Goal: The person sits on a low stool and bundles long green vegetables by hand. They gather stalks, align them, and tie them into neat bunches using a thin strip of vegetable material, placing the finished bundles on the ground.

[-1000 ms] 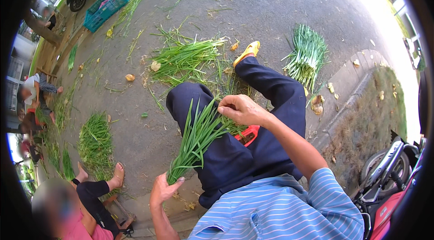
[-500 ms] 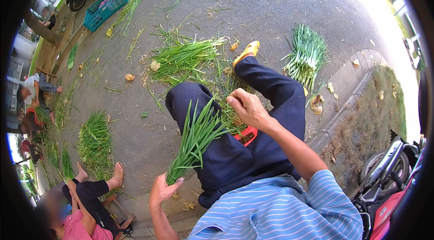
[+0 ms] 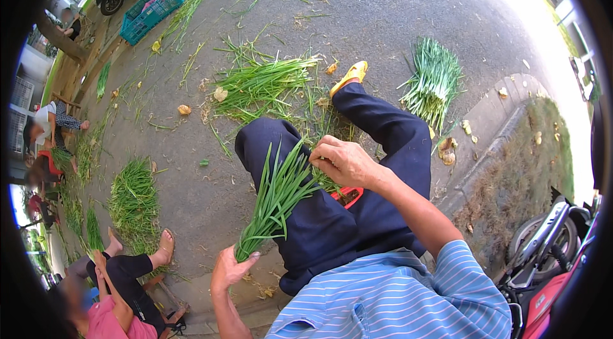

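A bunch of green chives (image 3: 271, 202) rests across my left thigh, its leaves fanning out between my knees. My left hand (image 3: 231, 270) is wrapped round its narrow lower end. Beside the fanned end hangs my right hand (image 3: 346, 161), its thumb and fingers drawn together in a pinch. Whatever lies between those fingers is too small to make out. Between my legs, below that hand, part of a red plastic object (image 3: 348, 196) shows. Past my knees a loose pile of chives (image 3: 265, 83) lies on the pavement.
A neat bundle of chives (image 3: 434, 80) lies right of my yellow shoe (image 3: 351, 77). At lower left, a seated person (image 3: 121, 301) works beside another green heap (image 3: 135, 202). A teal crate (image 3: 152, 12) stands far left. A kerb and a parked motorcycle (image 3: 549, 243) are on the right.
My right hand has shifted left and slightly down, closer to the bunch's leaves, its fingers still pinched. My left hand and the chives have stayed in place.
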`<action>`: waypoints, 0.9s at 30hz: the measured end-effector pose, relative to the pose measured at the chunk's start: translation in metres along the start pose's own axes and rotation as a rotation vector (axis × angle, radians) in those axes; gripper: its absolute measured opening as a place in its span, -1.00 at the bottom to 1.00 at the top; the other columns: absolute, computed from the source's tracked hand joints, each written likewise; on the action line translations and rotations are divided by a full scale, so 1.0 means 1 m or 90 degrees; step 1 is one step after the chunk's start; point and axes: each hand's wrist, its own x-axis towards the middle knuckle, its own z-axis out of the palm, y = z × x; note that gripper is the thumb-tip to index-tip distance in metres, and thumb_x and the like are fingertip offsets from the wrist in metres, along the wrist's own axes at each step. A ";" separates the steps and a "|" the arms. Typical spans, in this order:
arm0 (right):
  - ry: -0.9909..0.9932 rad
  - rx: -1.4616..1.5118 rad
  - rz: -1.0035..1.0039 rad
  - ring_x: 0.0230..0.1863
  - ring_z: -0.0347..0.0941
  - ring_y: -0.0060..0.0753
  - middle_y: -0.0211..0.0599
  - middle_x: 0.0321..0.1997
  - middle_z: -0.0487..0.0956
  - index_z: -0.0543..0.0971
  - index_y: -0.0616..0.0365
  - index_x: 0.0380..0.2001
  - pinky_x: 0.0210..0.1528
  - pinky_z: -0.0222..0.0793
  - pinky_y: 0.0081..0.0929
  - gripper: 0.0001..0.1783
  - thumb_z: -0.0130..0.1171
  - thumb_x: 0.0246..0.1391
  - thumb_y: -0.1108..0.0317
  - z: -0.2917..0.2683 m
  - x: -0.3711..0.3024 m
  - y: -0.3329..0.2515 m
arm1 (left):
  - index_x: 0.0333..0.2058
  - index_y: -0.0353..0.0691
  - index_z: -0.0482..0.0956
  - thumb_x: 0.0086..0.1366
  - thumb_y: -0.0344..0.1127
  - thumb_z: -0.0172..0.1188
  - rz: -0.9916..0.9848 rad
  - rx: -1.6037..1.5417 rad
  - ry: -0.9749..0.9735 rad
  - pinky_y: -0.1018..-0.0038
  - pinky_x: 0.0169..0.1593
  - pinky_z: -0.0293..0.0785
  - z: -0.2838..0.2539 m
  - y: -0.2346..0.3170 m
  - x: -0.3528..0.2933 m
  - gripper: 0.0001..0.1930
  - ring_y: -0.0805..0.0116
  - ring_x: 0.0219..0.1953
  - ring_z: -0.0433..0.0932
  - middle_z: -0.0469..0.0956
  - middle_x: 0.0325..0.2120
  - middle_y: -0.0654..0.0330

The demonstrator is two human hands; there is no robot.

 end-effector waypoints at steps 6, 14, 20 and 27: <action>0.055 -0.012 0.049 -0.34 0.48 -0.11 -0.21 -0.36 0.46 0.48 0.16 -0.35 -0.31 0.44 -0.31 -0.92 0.11 0.07 0.41 0.012 -0.005 -0.004 | -0.31 -0.27 0.58 0.10 -0.26 0.31 -0.011 0.009 -0.007 0.50 -0.49 0.28 0.000 0.004 -0.001 -0.76 0.56 -0.61 0.27 0.40 -0.69 0.36; 0.223 0.002 0.153 -0.35 0.49 -0.08 -0.14 -0.40 0.50 0.49 0.19 -0.37 -0.30 0.42 -0.26 -0.91 0.10 0.03 0.43 0.011 -0.002 0.007 | -0.31 -0.28 0.58 0.10 -0.26 0.31 0.002 -0.006 -0.003 0.47 -0.45 0.31 -0.001 -0.002 -0.001 -0.76 0.55 -0.57 0.29 0.42 -0.67 0.34; 0.110 0.063 0.104 -0.39 0.50 -0.29 -0.26 -0.39 0.49 0.56 0.16 -0.26 -0.37 0.43 -0.42 -0.80 0.21 -0.04 0.47 0.014 0.002 0.004 | -0.31 -0.27 0.58 0.10 -0.24 0.31 0.019 -0.002 0.005 0.46 -0.45 0.32 0.000 -0.005 -0.001 -0.75 0.52 -0.58 0.30 0.42 -0.67 0.32; 0.050 0.062 0.053 -0.36 0.51 -0.23 -0.26 -0.35 0.50 0.55 0.13 -0.22 -0.33 0.46 -0.38 -0.77 0.21 -0.02 0.45 0.021 0.010 0.000 | -0.32 -0.26 0.58 0.09 -0.21 0.32 0.011 0.011 0.012 0.44 -0.45 0.32 0.000 -0.006 -0.002 -0.74 0.51 -0.58 0.30 0.42 -0.68 0.30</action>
